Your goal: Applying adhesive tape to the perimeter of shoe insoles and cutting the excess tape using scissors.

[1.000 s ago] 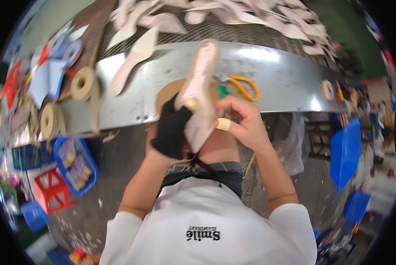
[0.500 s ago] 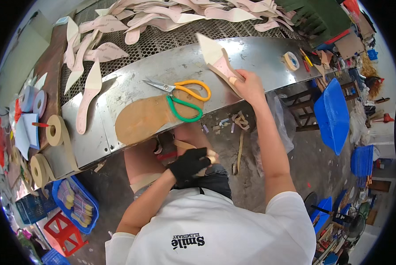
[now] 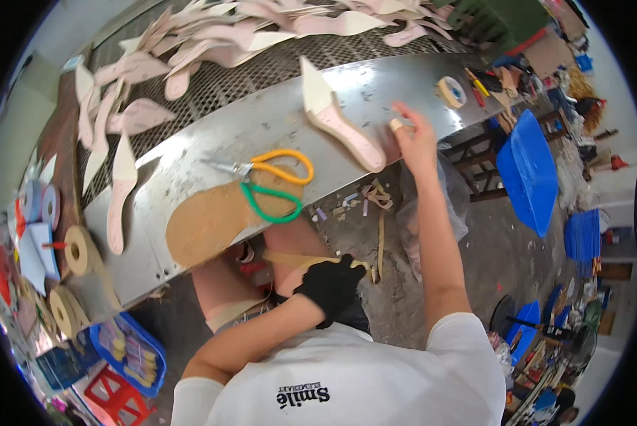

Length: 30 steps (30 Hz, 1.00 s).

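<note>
My right hand (image 3: 416, 145), bare with a tan wrap on one finger, is over the metal bench, fingers apart and holding nothing. Just left of it lies a pale pink and cream shoe insole (image 3: 340, 124), pointed at one end. My left hand (image 3: 336, 287), in a black glove, is closed above my lap. A narrow tan strip (image 3: 286, 258) runs across my thigh to its fingers, which partly hide it. Scissors (image 3: 251, 174) with one orange and one green handle lie open on a brown sole-shaped board (image 3: 205, 220) at the bench edge.
Another insole (image 3: 123, 195) rests on the bench's left part. Many insoles (image 3: 254, 39) are heaped on the mesh surface behind. Tan tape rolls (image 3: 80, 248) stand at the left, a tape ring (image 3: 451, 92) at the right. A blue bin (image 3: 528, 174) is beyond the bench's right end.
My right hand has let go of the insole and drawn slightly away to its right. My left hand has moved right and down, with the tan strip now stretched across my thigh.
</note>
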### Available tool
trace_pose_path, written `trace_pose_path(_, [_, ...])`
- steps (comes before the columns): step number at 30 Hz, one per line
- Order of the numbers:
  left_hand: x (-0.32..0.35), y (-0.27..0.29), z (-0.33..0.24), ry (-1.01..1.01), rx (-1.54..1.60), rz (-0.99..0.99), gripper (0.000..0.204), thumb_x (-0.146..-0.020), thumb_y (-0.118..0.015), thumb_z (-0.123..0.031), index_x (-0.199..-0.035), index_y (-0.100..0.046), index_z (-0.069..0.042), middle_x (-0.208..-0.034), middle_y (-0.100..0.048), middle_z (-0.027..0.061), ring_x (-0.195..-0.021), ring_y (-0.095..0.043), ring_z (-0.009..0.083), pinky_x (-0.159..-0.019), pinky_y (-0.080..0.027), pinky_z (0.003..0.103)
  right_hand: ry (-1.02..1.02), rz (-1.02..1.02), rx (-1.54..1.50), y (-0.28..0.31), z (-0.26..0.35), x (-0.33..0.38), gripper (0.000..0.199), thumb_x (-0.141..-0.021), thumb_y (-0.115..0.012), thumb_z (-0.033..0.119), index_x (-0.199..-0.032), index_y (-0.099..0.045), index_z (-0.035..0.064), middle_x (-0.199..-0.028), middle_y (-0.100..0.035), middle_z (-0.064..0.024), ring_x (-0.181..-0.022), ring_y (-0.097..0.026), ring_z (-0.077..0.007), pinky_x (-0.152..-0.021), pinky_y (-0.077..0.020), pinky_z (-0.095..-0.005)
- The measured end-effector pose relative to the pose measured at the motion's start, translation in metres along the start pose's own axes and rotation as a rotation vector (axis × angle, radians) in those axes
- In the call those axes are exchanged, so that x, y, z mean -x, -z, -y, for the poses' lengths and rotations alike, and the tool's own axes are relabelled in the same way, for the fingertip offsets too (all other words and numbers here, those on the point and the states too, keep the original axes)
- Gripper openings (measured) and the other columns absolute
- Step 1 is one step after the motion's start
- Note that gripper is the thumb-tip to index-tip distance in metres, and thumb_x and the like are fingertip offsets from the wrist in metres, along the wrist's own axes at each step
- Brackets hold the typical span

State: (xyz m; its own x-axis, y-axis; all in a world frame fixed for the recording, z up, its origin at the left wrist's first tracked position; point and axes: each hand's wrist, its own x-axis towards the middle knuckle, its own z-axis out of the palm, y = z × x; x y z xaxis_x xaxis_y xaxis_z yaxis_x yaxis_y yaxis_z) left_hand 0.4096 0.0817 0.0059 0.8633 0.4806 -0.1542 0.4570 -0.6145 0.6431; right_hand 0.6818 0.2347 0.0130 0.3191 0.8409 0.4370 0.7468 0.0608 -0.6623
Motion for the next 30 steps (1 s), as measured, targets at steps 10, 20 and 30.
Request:
trace_pose_path(10, [0.038,0.031,0.046,0.048,0.521,-0.125,0.033,-0.086,-0.063,-0.024,-0.114,-0.060,-0.006,-0.099,-0.064,0.0136,-0.082,-0.064,0.0285,-0.072,-0.050,0.036,-0.075,-0.274,0.847,0.086,-0.153,-0.082,0.022,-0.078,-0.059,0.009,-0.098,-0.068,0.0130,-0.113,-0.053,-0.0101,-0.106,-0.052,-0.0317,-0.086,-0.0462,-0.0422])
trace_pose_path(20, [0.095,0.118,0.059,0.186,0.298,-0.678,0.030,-0.078,-0.069,-0.013,-0.108,-0.066,-0.012,-0.076,-0.055,0.0097,-0.071,-0.058,0.0277,-0.061,-0.046,0.039,0.335,0.229,0.265,0.071,0.028,-0.075,0.024,-0.070,-0.062,-0.003,-0.093,-0.064,0.0050,-0.104,-0.056,-0.0121,-0.097,-0.056,-0.0310,-0.083,-0.0454,-0.0378])
trace_pose_path(30, [0.105,0.181,0.074,0.341,0.359,-0.691,0.030,-0.072,-0.075,-0.018,-0.097,-0.065,-0.004,-0.092,-0.065,0.0149,-0.083,-0.063,0.0278,-0.073,-0.049,0.034,0.403,0.666,-0.461,-0.029,0.241,0.009,0.022,-0.074,-0.063,-0.002,-0.096,-0.064,0.0021,-0.101,-0.060,-0.0078,-0.082,-0.060,-0.0189,-0.072,-0.0480,-0.0295])
